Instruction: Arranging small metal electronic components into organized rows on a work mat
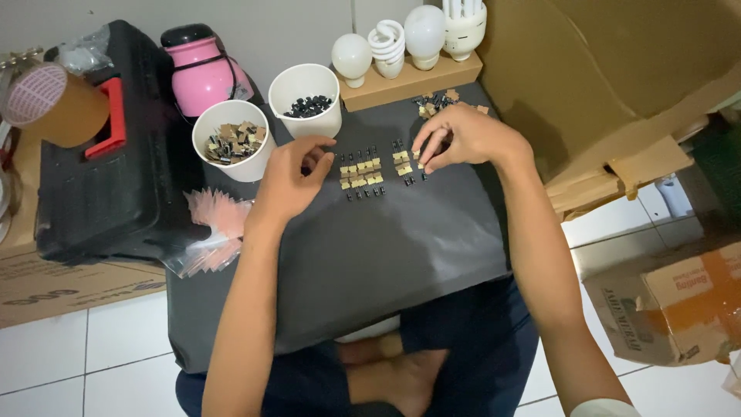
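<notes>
Already laying out small tan-and-black parts (pixel 361 176) in two neat blocks on the dark lap board (pixel 370 255); loose parts (pixel 434 102) waiting near the bulbs. Left hand (pixel 289 179) pinching something tiny, right hand (pixel 459 137) pressing curled fingertips onto the right block (pixel 404 164). Holding mixed tan pieces, the nearer white cup (pixel 231 139); holding black pieces, the farther cup (pixel 306 99).

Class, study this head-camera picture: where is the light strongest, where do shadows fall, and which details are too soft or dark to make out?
Head view: brightest on the lamp bulbs and white cups, slightly washed out; the black toolbox loses detail in shadow; soft shadows sit beneath the left hand and right hand on the dark mat; the small tan parts look soft; straight edges bow near the frame's borders.
</notes>
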